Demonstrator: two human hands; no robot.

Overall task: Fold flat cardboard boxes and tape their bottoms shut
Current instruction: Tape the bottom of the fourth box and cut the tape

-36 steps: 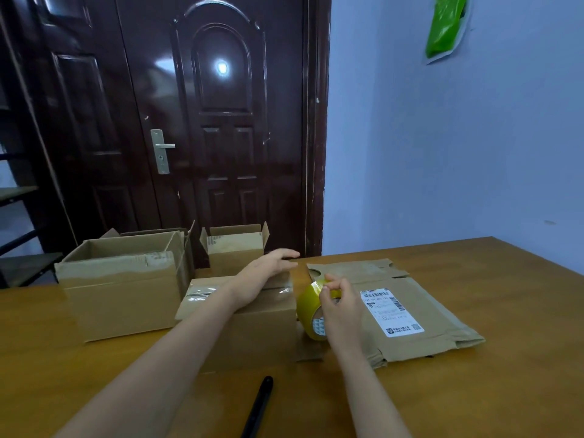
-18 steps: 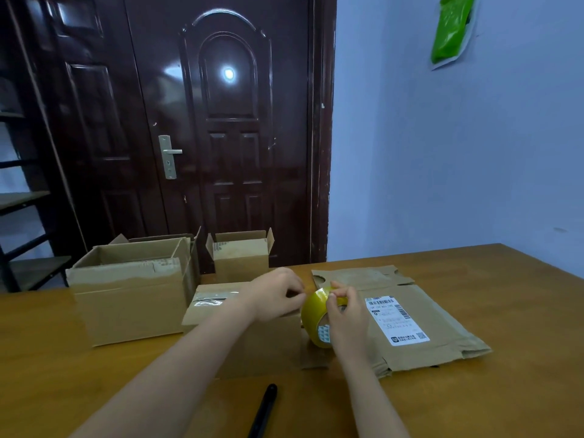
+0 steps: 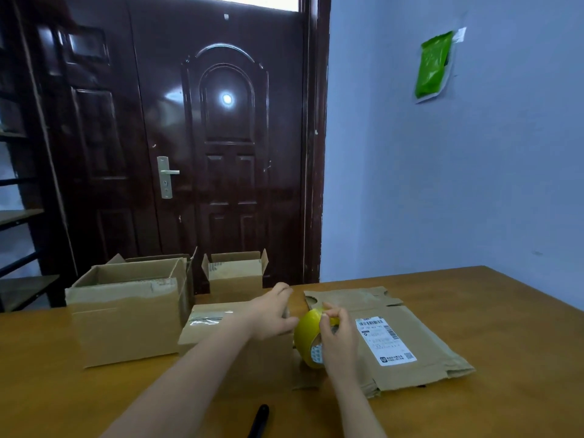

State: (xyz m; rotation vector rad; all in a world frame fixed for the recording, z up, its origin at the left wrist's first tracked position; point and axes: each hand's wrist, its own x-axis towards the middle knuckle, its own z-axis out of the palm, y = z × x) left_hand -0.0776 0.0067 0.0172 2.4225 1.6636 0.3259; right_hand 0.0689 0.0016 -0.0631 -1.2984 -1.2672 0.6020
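Observation:
A small cardboard box (image 3: 240,352) stands bottom-up on the wooden table (image 3: 505,358), with clear tape across its top face. My left hand (image 3: 271,316) rests on its right end, fingers curled toward a yellow tape roll (image 3: 308,338). My right hand (image 3: 338,339) holds that roll upright just right of the box, thumb and fingers pinching at its upper rim. Whether a tape strip runs between my hands is not visible. Flat folded cardboard boxes (image 3: 407,336) with a white shipping label lie to the right.
A large open box (image 3: 126,311) stands at the left, another behind it, and a small open box (image 3: 235,273) at the back. A black pen-like tool (image 3: 259,420) lies near the front edge. A dark door and a shelf rack stand behind the table.
My left hand has slid from lying flat on the box top to its right end, closing up to the roll. The camera has tilted upward; the roll stays beside the box.

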